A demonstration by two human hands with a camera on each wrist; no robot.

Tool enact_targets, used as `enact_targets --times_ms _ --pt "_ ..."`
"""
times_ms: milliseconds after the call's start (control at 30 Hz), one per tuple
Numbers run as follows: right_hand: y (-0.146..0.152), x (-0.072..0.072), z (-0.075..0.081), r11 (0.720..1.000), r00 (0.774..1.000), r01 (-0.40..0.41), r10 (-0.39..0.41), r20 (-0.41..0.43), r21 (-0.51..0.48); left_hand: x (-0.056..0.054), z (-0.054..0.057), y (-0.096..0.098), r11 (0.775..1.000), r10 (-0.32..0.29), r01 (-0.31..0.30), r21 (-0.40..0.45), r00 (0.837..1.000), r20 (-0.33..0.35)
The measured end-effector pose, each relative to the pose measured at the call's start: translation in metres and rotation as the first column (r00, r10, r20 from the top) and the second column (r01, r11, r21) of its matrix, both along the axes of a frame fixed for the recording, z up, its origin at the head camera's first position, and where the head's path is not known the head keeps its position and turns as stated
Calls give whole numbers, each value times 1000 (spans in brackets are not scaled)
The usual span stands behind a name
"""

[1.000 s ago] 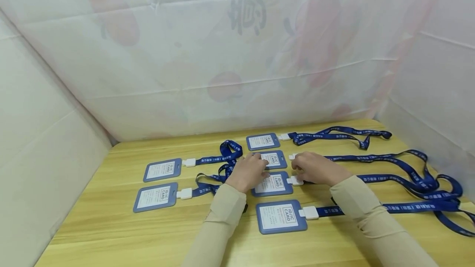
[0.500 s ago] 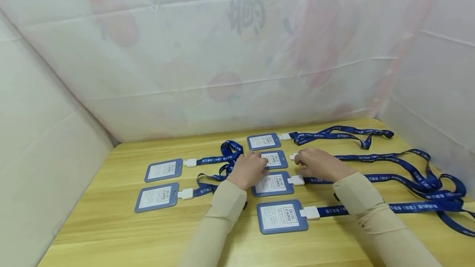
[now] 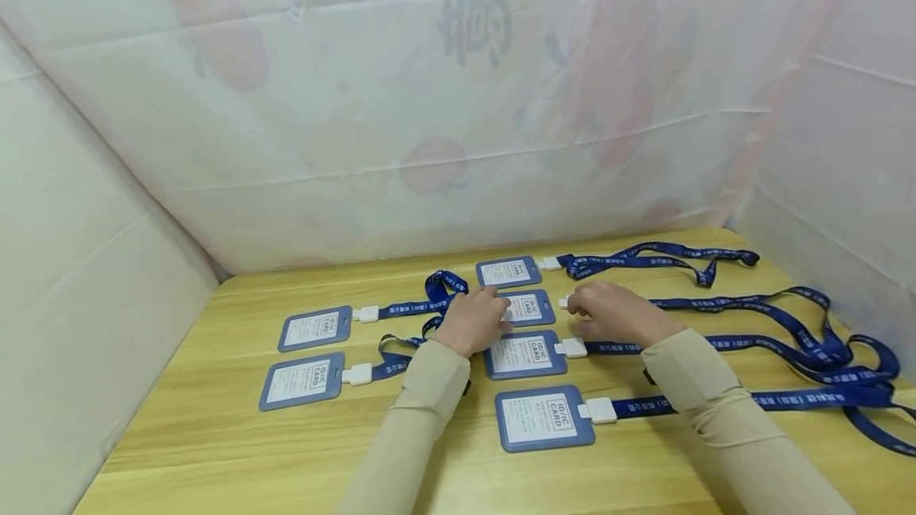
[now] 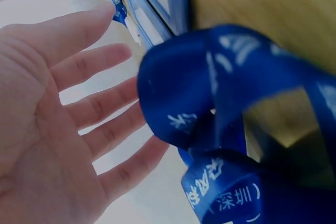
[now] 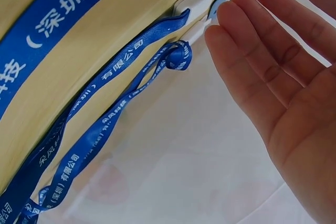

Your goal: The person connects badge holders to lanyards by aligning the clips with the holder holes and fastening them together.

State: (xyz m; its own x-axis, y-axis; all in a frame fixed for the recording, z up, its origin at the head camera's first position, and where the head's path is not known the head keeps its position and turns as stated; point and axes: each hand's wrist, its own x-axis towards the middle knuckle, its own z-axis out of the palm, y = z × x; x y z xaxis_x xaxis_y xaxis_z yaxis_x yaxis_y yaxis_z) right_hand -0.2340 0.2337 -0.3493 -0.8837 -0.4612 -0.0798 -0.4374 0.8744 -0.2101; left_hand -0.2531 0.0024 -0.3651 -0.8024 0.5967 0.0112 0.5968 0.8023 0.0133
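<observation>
My left hand (image 3: pixel 472 322) hovers at the left edges of two blue ID badge holders, the second (image 3: pixel 529 307) and third (image 3: pixel 525 354) in the right-hand column. Its fingers and thumb are spread, with nothing gripped, in the left wrist view, where a looped navy lanyard (image 4: pixel 173 90) fills the foreground. My right hand (image 3: pixel 621 315) is just right of the second holder and partly covers its white clip (image 3: pixel 564 303). In the right wrist view the right hand (image 5: pixel 283 72) has fairly straight fingers and an empty palm, close to the holders and their straps.
A further badge holder (image 3: pixel 508 272) lies at the back, another (image 3: pixel 545 418) in front. Two more, one (image 3: pixel 315 329) behind the other (image 3: pixel 302 381), lie on the left, with bunched straps. Lanyards (image 3: pixel 809 399) trail right across the wooden table (image 3: pixel 215 451). White cloth walls (image 3: pixel 322 125) surround it.
My right hand has shifted slightly right, uncovering more of the third badge's clip. My left hand has drawn back slightly to the left. The badge holders lie nearly as before.
</observation>
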Motion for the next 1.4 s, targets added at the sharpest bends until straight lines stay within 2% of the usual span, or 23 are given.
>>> enact_targets --times_ms 300,533,767,1100,1400 --pt "1 -3 0 1000 1000 24 -24 10 1 -10 -5 -5 1000 10 -11 24 999 39" --pt "3 -9 0 1000 1000 3 -3 8 16 -14 -2 -6 998 -21 16 63 997 80" --pt "5 -15 2 999 1000 -21 21 -8 42 -15 -1 -6 998 -20 14 65 994 105" --pt "6 -17 -2 999 999 -36 36 -10 19 -16 -3 -6 999 2 -8 45 993 116" --pt "9 -24 0 999 1000 -12 12 7 41 -22 -9 -12 998 30 -37 47 988 152"
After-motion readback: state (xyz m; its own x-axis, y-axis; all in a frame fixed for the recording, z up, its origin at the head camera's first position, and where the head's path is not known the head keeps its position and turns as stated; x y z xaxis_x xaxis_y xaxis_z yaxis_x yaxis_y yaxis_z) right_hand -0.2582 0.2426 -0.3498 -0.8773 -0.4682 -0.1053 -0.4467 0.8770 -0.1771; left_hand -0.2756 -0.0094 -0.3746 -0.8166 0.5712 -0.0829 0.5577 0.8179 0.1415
